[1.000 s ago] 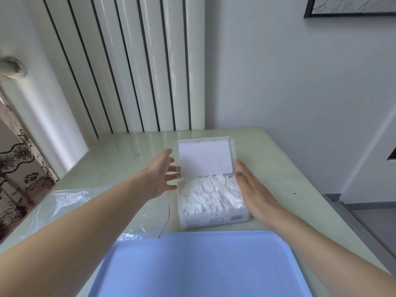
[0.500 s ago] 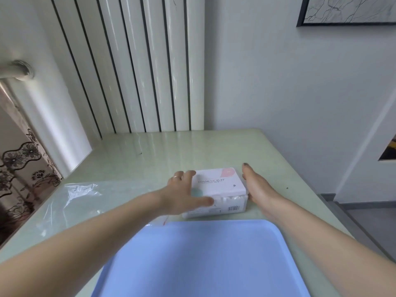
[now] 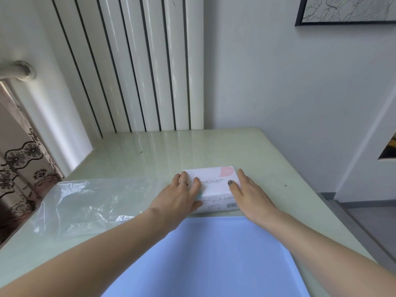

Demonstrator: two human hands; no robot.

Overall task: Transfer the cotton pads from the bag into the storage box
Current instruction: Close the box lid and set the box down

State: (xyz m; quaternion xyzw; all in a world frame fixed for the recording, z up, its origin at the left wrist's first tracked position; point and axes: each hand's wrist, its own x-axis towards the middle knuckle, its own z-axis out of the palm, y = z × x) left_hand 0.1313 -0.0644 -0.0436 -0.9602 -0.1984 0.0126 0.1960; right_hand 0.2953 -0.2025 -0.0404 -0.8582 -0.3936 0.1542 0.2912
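The storage box (image 3: 216, 185), clear plastic with a white lid printed "COSMETIC PUFF", sits closed on the pale green table. White cotton pads show through its front wall (image 3: 216, 199). My left hand (image 3: 180, 197) lies flat on the lid's left part, fingers straight, thumb against the front left corner. My right hand (image 3: 246, 191) lies along the box's right end, thumb on the lid, fingers straight. The clear plastic bag (image 3: 92, 202) lies crumpled and flat on the table to the left.
A light blue tray (image 3: 214, 258) lies just in front of the box, near me. The table (image 3: 192, 151) meets a white ribbed radiator at the back and a wall on the right. A patterned curtain hangs at the far left.
The box's lid stood open a second ago with the pads showing; it came down and is now closed. Both hands moved onto the lid and press it.
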